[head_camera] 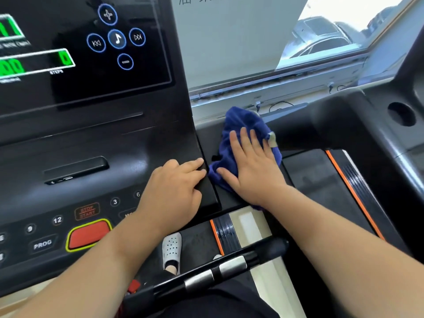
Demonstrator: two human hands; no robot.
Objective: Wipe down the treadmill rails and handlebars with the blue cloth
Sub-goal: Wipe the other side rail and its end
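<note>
A crumpled blue cloth [243,125] lies on the black side surface of the treadmill [298,136], just right of the console. My right hand [252,166] lies flat on the cloth, fingers spread, pressing it against the surface. My left hand [174,187] rests on the right edge of the console [114,143], fingers curled over the rim, holding nothing. A black handlebar [218,269] with silver sensor bands runs diagonally across the bottom, below both forearms.
The console carries a lit display [68,53], number buttons and a red stop button [88,234]. A second treadmill with a cup holder [401,113] stands at the right, its orange-edged belt rail [351,193] below. A window sill [275,88] lies behind. A white shoe [172,249] shows below.
</note>
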